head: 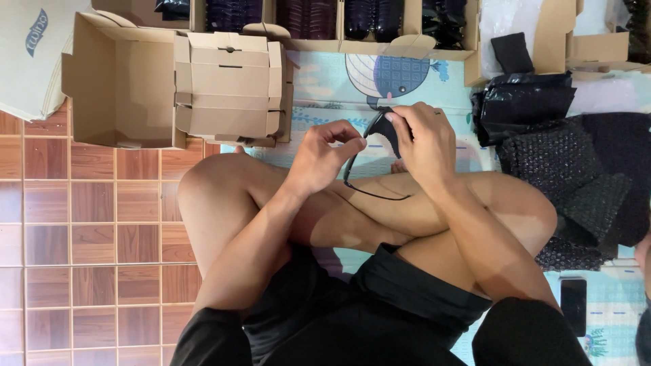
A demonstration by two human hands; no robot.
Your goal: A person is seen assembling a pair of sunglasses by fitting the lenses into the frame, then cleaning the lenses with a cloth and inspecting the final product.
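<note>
Head view: at frame centre, above your crossed legs, your right hand (424, 139) grips the black sunglasses (380, 129) by the front while your left hand (325, 157) fingertips pinch one arm, steadying it, small cartons (230, 88) stacked upper left.

Black shorts, bare arms and legs — ring on right hand (428, 141)

Count: two hands (325, 159), one pair of sunglasses (380, 129), one stack of folded small boxes (229, 88), one phone (574, 305).
</note>
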